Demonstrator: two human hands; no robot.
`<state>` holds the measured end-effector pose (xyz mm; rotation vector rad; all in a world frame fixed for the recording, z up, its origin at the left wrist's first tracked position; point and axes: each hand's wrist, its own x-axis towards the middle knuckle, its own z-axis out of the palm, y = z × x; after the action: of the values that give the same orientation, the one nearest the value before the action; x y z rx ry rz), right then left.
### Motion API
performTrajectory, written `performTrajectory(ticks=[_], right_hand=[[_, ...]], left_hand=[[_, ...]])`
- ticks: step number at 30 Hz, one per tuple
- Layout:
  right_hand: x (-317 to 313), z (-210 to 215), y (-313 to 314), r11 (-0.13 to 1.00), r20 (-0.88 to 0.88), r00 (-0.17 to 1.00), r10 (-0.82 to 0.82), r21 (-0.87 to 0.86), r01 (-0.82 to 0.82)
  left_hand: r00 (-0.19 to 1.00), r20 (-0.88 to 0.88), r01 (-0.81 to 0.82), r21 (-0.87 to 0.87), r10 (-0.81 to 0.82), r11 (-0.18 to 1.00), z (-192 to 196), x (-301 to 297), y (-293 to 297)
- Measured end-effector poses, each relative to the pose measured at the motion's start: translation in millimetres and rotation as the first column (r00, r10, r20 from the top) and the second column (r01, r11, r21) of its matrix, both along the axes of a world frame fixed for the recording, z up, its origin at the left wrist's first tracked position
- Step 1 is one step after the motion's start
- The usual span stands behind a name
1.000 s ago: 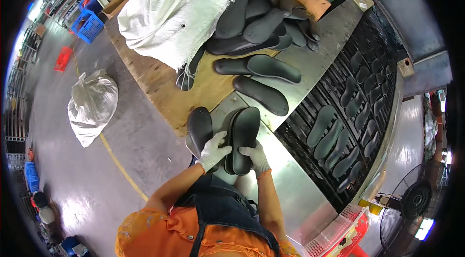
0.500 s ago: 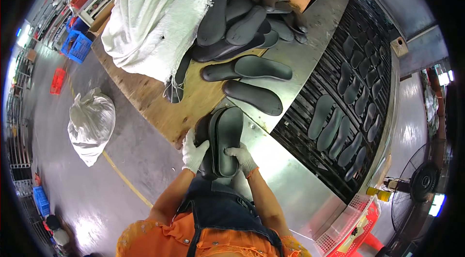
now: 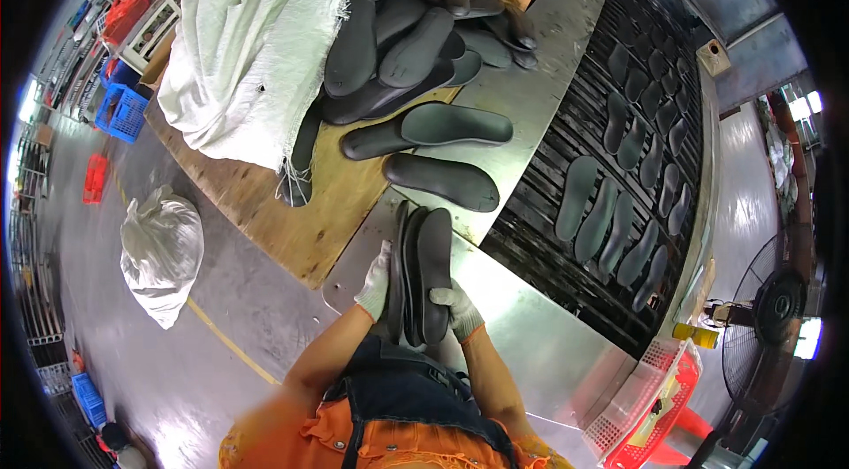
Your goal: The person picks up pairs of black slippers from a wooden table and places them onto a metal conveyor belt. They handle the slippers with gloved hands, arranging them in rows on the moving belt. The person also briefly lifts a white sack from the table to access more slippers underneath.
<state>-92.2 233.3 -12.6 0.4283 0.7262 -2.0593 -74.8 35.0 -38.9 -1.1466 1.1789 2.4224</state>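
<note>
In front of my body I hold a small upright stack of black shoe insoles (image 3: 434,266) between both hands. My left hand (image 3: 376,282), in a white knit glove, is closed along the stack's left edge. My right hand (image 3: 458,308), gloved likewise, grips the right side with its thumb over the front insole. Just beyond the stack, a single insole (image 3: 442,182) lies across the metal table top. Two overlapping insoles (image 3: 457,124) rest behind it, and farther back is a heap of insoles (image 3: 416,49) beside a white woven sack (image 3: 252,53).
A slatted black conveyor (image 3: 539,244) bearing rows of insoles runs along the right. At lower right stand a red and pink plastic basket (image 3: 641,398) and a black fan (image 3: 778,319). A tied white sack (image 3: 162,252) sits on the floor at left, near a blue crate (image 3: 122,112).
The stack of insoles has turned more edge-on, and its insoles have fanned slightly apart. My right thumb has moved toward the stack's right edge. The whole view has shifted a little.
</note>
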Motion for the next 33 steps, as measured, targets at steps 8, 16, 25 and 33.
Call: performTrajectory(ticks=[8, 16, 25, 33], right_hand=[[-3.8, -19.8, 20.3, 0.959, -0.142, 0.95, -0.278, 0.005, 0.282], [8.9, -49.1, 64.2, 0.911, -0.077, 0.909, -0.409, 0.022, 0.411], [17.9, -28.0, 68.0, 0.856, 0.078, 0.852, -0.518, 0.042, 0.516], [26.3, -45.7, 74.4, 0.819, 0.097, 0.817, -0.568, -0.023, 0.573]], left_hand=[[0.895, -0.011, 0.382, -0.495, -0.445, 0.781, 12.2, -45.7, 30.9], [0.484, 0.477, -0.086, -0.808, -0.734, -0.583, 66.4, -184.4, 0.0], [0.209, 0.66, -0.024, -0.734, -0.722, -0.678, 64.8, -230.0, -2.1], [0.365, 0.491, 0.364, -0.857, -0.791, -0.365, 71.9, -210.1, 7.4]])
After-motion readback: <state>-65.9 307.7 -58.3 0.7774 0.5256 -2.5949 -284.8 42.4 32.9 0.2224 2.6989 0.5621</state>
